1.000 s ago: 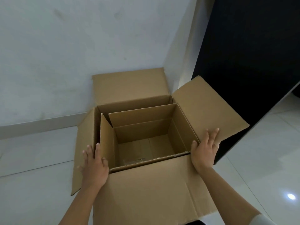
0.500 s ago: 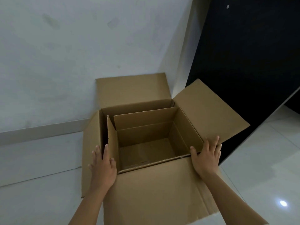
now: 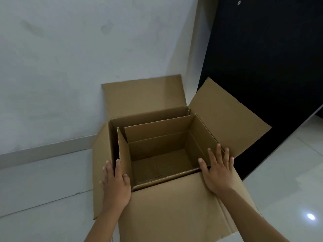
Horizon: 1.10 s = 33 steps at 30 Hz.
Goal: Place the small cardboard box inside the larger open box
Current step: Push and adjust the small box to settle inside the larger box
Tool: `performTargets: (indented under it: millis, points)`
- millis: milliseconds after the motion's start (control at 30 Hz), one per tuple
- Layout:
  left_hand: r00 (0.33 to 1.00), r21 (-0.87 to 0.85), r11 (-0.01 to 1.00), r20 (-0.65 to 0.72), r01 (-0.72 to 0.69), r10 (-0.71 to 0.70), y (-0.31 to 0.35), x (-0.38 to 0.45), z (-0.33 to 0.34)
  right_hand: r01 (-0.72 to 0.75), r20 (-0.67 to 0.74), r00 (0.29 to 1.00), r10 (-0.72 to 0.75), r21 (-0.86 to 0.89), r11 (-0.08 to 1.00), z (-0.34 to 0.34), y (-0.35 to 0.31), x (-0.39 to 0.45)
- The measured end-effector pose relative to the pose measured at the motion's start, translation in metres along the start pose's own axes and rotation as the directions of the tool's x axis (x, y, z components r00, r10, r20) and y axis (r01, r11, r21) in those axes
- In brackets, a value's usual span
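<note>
Both hands have drawn slightly closer to the opening since a second ago, and the whole scene sits a little lower in the head view, while the small cardboard box (image 3: 162, 154) has kept its place inside the larger open box (image 3: 174, 212). It stands upright there, its own top open and its bare bottom showing, pushed toward the right wall of the larger box so that a dark gap runs along its left and far sides. The left hand (image 3: 116, 186) lies flat with fingers spread at the near left corner of the opening, its fingertips reaching the gap beside the small box's left flap, gripping nothing. The right hand (image 3: 218, 170) lies flat and spread at the near right corner, across the fold where the near and right flaps meet, thumb at the rim, also gripping nothing. All four flaps of the larger box are folded outward, and it stands on the pale tiled floor (image 3: 43, 180) in the corner between a white wall (image 3: 87, 49) and a black panel (image 3: 271, 58).
</note>
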<state>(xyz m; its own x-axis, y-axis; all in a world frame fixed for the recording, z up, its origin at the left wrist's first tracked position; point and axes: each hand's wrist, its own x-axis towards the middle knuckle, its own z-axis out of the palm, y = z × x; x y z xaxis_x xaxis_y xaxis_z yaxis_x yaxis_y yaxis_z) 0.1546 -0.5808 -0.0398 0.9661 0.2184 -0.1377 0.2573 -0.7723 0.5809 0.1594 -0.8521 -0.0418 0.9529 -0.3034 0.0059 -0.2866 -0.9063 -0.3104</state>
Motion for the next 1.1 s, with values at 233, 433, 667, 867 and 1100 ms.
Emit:
performTargets:
  millis: [233,433,667,867,1100]
  points:
    - [0.999,0.040,0.999,-0.039,-0.011,0.013,0.010,0.018,0.009,-0.014,-0.013,1.000,0.014,-0.008,1.000,0.003,0.005,0.021]
    - [0.998,0.066,0.997,-0.045,-0.035,0.038,0.020,0.038,0.013,-0.024,-0.024,0.999,0.023,-0.034,0.999,0.007,0.006,0.045]
    - [0.997,0.058,0.998,-0.064,-0.034,0.038,0.030,0.057,0.018,-0.035,-0.006,0.999,0.035,-0.055,0.998,0.008,0.004,0.069]
    - [0.997,0.069,0.997,-0.064,-0.043,0.047,0.034,0.071,0.019,-0.024,-0.012,1.000,0.024,-0.056,0.998,0.006,0.001,0.080]
    - [0.997,0.096,0.995,-0.069,-0.036,0.043,0.040,0.081,0.022,0.010,-0.022,1.000,-0.011,-0.061,0.998,0.008,0.002,0.098]
